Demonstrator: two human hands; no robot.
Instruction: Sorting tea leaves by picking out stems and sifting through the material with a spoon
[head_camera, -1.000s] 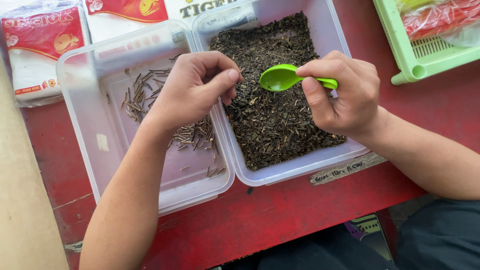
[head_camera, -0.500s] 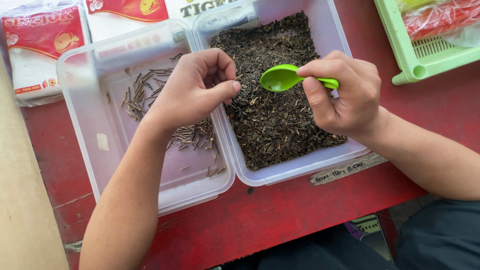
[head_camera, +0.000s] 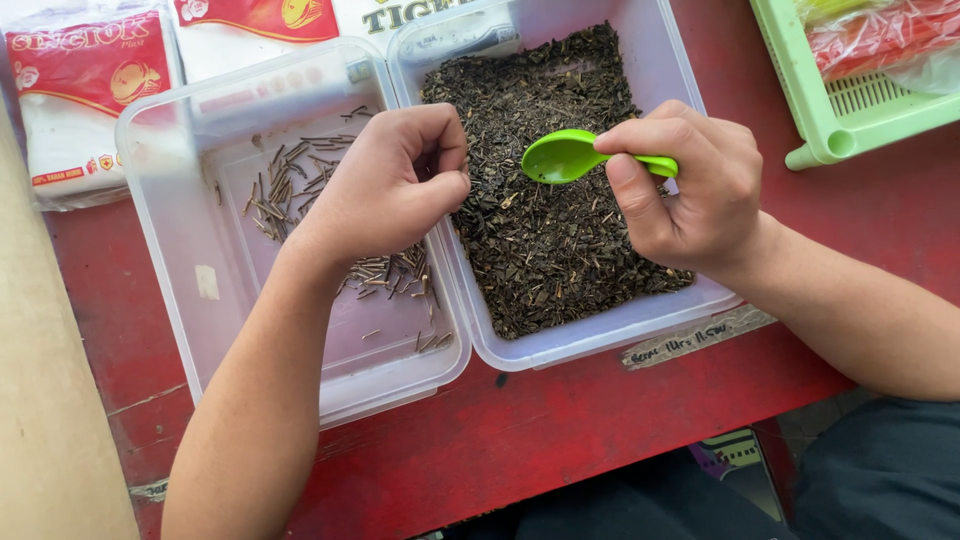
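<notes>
Currently sorting: right hand (head_camera: 690, 185) grips the green plastic spoon (head_camera: 572, 155) by its handle, bowl hovering just over the dark loose tea leaves (head_camera: 545, 215) in the right clear tub (head_camera: 600, 340). Left hand (head_camera: 385, 185) is curled narrow, fingertips pinched together over the shared rims of the two tubs; whether a stem sits in the pinch I cannot tell. Left clear tub (head_camera: 180, 250) holds a thin scatter of pale stems (head_camera: 290, 185), so the picking looks early. Next move likely calls for a tiny release over the stems, then a careful pinch back in the leaves. Both tubs sit on the red table (head_camera: 560, 430); white-and-red packets (head_camera: 85, 100) and a light green basket (head_camera: 830, 120) beside them.
</notes>
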